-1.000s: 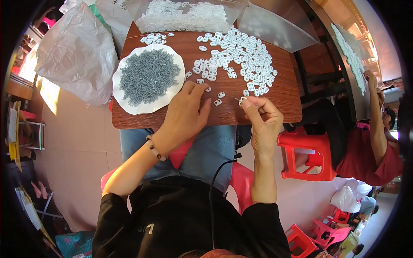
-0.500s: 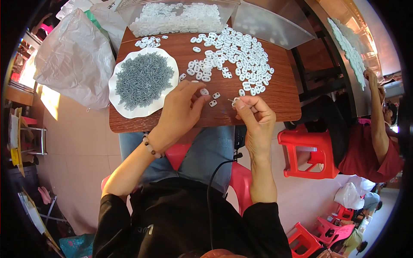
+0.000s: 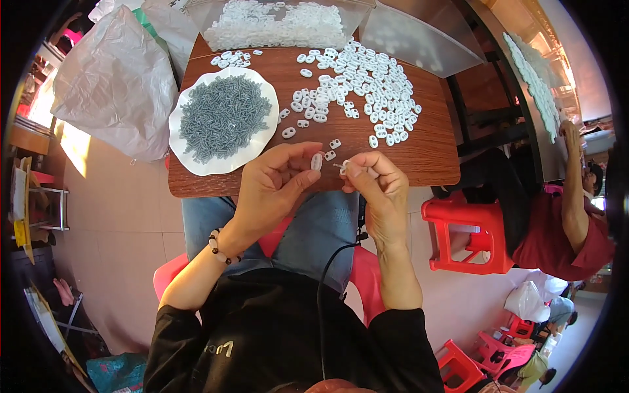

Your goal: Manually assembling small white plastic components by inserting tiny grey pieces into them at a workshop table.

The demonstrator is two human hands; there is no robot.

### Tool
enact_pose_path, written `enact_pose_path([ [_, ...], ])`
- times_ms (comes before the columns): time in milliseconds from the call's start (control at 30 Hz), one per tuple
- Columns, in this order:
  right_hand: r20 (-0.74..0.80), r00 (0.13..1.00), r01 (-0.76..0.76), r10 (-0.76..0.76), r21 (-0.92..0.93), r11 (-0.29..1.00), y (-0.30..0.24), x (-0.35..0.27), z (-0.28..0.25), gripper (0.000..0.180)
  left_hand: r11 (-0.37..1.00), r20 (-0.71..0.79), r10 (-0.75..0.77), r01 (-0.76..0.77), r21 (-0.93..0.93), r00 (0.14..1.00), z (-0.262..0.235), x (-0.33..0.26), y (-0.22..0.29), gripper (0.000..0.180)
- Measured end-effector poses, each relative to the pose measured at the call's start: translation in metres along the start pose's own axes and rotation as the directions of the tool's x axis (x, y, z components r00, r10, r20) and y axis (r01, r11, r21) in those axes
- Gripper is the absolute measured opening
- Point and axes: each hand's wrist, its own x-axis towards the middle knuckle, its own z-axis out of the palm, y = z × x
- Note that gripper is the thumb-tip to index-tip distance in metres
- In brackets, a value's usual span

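Between thumb and fingers, my left hand [image 3: 270, 182] pinches a white oval plastic piece [image 3: 316, 162], held upright near the table's front edge. Close beside it, my right hand [image 3: 380, 187] grips a small white plastic part with holes [image 3: 344, 169]. A thin metal spring [image 3: 337, 165] sticks out of that part toward the left hand. The two held pieces are apart. Just beyond my fingertips lie two small white parts with holes [image 3: 332, 150]. A scalloped white plate [image 3: 270, 131] on the left holds a heap of small grey springs [image 3: 226, 118].
Many white oval pieces [image 3: 386, 92] spread over the brown table [image 3: 426, 164]. A clear bin [image 3: 275, 29] of white parts stands at the back, with another translucent bin [image 3: 419, 42] to its right. White sacks [image 3: 114, 92] stand left. A person sits right, near a red stool [image 3: 468, 236].
Both hands have drawn nearer each other and toward me, the left moving rightward with its oval piece and the right moving leftward with the spring-bearing part.
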Motion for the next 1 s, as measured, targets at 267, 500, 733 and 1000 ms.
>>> enact_pose_path([
  [267, 0.032, 0.999, 0.021, -0.018, -0.078, 0.997, 0.0, -0.004, 0.004, 0.011, 0.989, 0.008, 0.071, -0.071, 0.132, 0.997, 0.001, -0.005, 0.004, 0.036],
  [500, 0.016, 0.998, 0.069, -0.068, -0.08, 0.994, -0.002, -0.005, 0.006, 0.01, 0.997, -0.025, 0.04, -0.038, 0.072, 0.999, 0.0, -0.006, 0.004, 0.033],
  [733, -0.027, 0.999, 0.044, -0.043, 0.038, 0.998, 0.004, -0.003, 0.005, 0.011, 0.925, 0.062, -0.305, 0.311, -0.22, 0.95, -0.005, -0.002, -0.003, 0.033],
  [1000, 0.069, 0.995, -0.079, 0.071, 0.128, 0.989, 0.013, -0.001, 0.005, 0.011, 0.823, 0.08, -0.388, 0.384, -0.419, 0.918, -0.001, -0.006, -0.014, 0.031],
])
